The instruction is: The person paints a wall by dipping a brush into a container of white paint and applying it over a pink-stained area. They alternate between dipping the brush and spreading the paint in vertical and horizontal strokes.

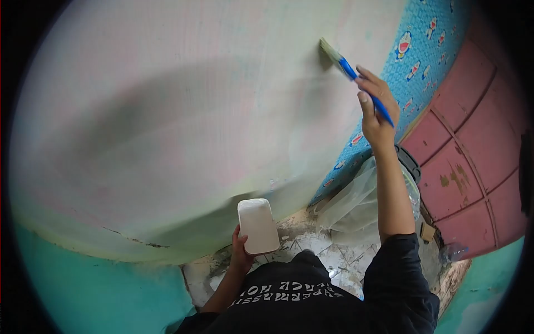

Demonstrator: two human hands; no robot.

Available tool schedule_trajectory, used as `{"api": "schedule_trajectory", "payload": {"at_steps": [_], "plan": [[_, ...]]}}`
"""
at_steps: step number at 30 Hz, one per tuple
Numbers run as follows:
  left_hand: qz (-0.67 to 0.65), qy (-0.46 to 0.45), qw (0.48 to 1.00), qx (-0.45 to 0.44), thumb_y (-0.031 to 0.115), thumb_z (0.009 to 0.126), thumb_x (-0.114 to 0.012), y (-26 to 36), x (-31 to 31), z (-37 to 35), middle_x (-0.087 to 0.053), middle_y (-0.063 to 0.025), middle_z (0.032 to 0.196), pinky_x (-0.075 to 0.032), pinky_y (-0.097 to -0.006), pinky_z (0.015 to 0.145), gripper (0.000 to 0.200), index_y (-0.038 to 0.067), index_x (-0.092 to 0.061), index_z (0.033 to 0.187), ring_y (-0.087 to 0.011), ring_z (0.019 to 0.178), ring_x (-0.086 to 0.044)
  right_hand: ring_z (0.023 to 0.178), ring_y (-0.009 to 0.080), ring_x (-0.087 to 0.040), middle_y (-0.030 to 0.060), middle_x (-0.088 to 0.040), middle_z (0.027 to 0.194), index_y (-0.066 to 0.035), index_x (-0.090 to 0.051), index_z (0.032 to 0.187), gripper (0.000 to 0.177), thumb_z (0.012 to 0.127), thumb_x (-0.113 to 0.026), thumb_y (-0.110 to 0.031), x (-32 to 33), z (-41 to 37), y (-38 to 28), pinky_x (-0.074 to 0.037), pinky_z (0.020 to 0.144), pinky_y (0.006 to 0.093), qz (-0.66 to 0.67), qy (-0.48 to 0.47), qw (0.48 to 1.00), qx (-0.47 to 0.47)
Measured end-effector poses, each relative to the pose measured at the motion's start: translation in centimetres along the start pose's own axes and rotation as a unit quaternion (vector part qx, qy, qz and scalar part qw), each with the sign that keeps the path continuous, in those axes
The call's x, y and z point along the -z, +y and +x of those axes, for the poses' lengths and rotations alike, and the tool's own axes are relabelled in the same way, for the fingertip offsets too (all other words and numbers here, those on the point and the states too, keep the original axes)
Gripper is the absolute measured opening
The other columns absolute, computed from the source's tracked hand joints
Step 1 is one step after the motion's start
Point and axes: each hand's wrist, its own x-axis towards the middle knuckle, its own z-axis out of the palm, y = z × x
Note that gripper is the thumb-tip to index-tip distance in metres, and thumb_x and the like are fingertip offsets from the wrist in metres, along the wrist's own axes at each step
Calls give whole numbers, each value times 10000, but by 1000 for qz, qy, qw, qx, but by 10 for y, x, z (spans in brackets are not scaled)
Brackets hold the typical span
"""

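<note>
My right hand [380, 106] is raised and closed around the blue handle of a paintbrush [347, 68]. The brush points up and to the left, its pale bristles right at the whitish wall [222, 111]. Lower down, near my body, my left hand [240, 249] grips a white rectangular tub [259, 226] by its left side. Pale, whitish content shows in the tub. Faint pink and green patches show through the white on the wall.
Blue cartoon-patterned wallpaper [409, 61] borders the white wall on the right. Beyond it is a pink panelled door [467, 139]. A bin with a clear plastic liner [356, 206] stands in the corner. The tiled floor [356, 253] is spattered white. Turquoise wall [100, 284] lies lower left.
</note>
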Motion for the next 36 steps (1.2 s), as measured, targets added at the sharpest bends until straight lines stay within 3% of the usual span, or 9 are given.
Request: {"api": "schedule_trajectory", "payload": {"at_steps": [2,7,9,13,19,23,26,30,36], "plan": [[-1,-3,1000,-11,263,902,-531,3,-10,1,-436,-198,1446,-539,-634,951,778,166,-127,1560,-386,1265,-567,1157,329,-661,171,-692,1226,-55,-735,1075,232,856,-712,20,-2,-24,8,-528,991,413,-84,-19,996,29],[-34,-12,998,-49,318,900,-542,-7,-38,4,-454,-201,1435,-563,-644,911,748,152,-201,1545,-404,1270,-568,1241,362,-608,188,-607,1362,-57,-678,1213,373,843,-699,-14,-8,-132,32,-518,1021,422,-85,-221,969,63],[-52,-3,997,-60,339,893,-554,-9,-58,2,-482,-198,1414,-568,-647,902,734,141,-251,1532,-402,1259,-580,1266,352,-589,186,-589,1381,-50,-646,1254,384,870,-656,-64,-4,-185,46,-524,1020,420,-65,-331,937,91],[-49,39,995,-84,353,884,-569,-20,-90,-3,-530,-182,1374,-572,-634,906,715,130,-311,1512,-389,1242,-598,1245,322,-600,174,-597,1358,-28,-630,1250,379,876,-611,-90,-3,-181,60,-539,993,412,-19,-551,826,122],[-66,88,990,-87,327,879,-572,-52,-112,-2,-538,-164,1356,-578,-587,924,714,114,-311,1508,-373,1227,-608,1115,340,-667,194,-661,1236,-61,-679,1180,327,857,-624,-49,39,21,59,-560,935,413,8,-431,882,190],[-75,90,988,-98,308,878,-575,-75,-115,-1,-538,-161,1352,-577,-567,938,703,98,-316,1497,-358,1213,-617,1108,375,-666,204,-670,1206,-56,-717,1126,308,822,-671,-52,68,72,42,-578,903,437,-30,-270,934,232],[-101,83,986,-105,298,875,-578,-99,-107,1,-537,-157,1353,-580,-545,945,700,97,-316,1492,-345,1221,-615,1140,398,-644,218,-649,1240,-66,-717,1153,346,812,-662,-51,48,22,65,-561,936,457,-72,-187,932,303],[-112,111,982,-106,320,929,-527,-112,-120,-9,-546,-154,1348,-582,-541,940,636,117,-315,1492,-344,1217,-617,1199,413,-592,256,-584,1294,34,-630,1220,419,812,-603,-55,0,-126,98,-504,1009,493,18,-270,925,266],[-104,125,977,-135,352,1000,-435,-122,-128,-21,-511,-143,1408,-564,-576,946,556,159,-295,1502,-358,1227,-609,1208,351,-599,199,-617,1262,0,-614,1193,375,830,-611,-93,-44,-294,109,-542,973,418,96,-516,831,183]]}}
